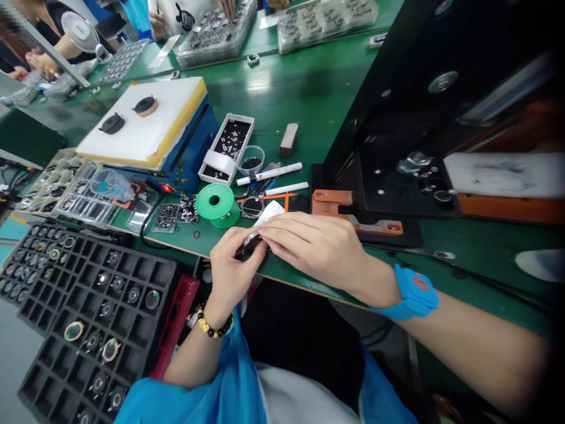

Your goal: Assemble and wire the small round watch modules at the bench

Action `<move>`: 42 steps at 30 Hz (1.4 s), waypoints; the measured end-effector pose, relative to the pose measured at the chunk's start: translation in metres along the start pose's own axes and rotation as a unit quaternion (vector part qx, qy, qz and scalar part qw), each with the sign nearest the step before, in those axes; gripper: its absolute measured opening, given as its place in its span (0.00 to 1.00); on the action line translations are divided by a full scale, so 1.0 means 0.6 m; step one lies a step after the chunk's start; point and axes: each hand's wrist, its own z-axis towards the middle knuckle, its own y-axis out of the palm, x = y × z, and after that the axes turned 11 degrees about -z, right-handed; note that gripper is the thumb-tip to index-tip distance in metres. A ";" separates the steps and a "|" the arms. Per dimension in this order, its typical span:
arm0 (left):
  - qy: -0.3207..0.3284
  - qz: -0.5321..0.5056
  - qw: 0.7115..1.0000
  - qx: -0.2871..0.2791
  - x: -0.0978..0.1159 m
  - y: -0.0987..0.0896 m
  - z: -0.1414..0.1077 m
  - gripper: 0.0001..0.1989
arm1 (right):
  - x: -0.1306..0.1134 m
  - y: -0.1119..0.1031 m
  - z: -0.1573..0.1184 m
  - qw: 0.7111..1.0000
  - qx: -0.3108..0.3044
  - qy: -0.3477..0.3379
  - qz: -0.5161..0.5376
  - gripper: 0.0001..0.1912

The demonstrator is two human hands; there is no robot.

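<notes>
A long green desk (304, 88) runs across the view, and a black machine frame (397, 176) stands on its right part. In front of the desk, at the left, lies a black tray with many square compartments (132, 274), and some compartments carry round parts with rings. On the desk stands a blue heater with a white top (145, 126), and behind it a co-worker's hands (227, 6) are near a stack of clear trays.

The left hand (229, 271) and the right hand (313, 250) are close together over the desk edge. The left hand's fingers (225, 253) are curled around a small round dark part (251, 242), which is mostly hidden, so its details are hard to tell. The right hand's fingers (282, 232) lie nearly flat on a piece of white paper (270, 213) that touches this part. The part seems stiff, small and maybe slippery, so its rim looks like the best place to hold it. Just beyond the hands sit a green tape reel (216, 203) and an orange fixture (348, 212), but neither touches the hands.
</notes>
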 end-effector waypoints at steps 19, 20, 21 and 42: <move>-0.013 -0.020 1.000 0.003 0.001 -0.001 0.000 0.09 | 0.000 -0.002 0.001 1.000 0.022 0.015 -0.013 0.06; -0.015 -0.022 1.000 0.003 0.001 0.000 0.000 0.09 | 0.000 -0.002 0.001 1.000 0.022 0.015 -0.013 0.06; -0.016 -0.023 1.000 0.004 0.001 0.000 0.000 0.09 | 0.001 -0.001 0.001 0.999 0.025 0.014 -0.015 0.06; -0.015 -0.032 0.999 0.006 0.003 0.001 0.002 0.08 | 0.004 -0.002 0.000 0.998 0.019 0.059 0.026 0.07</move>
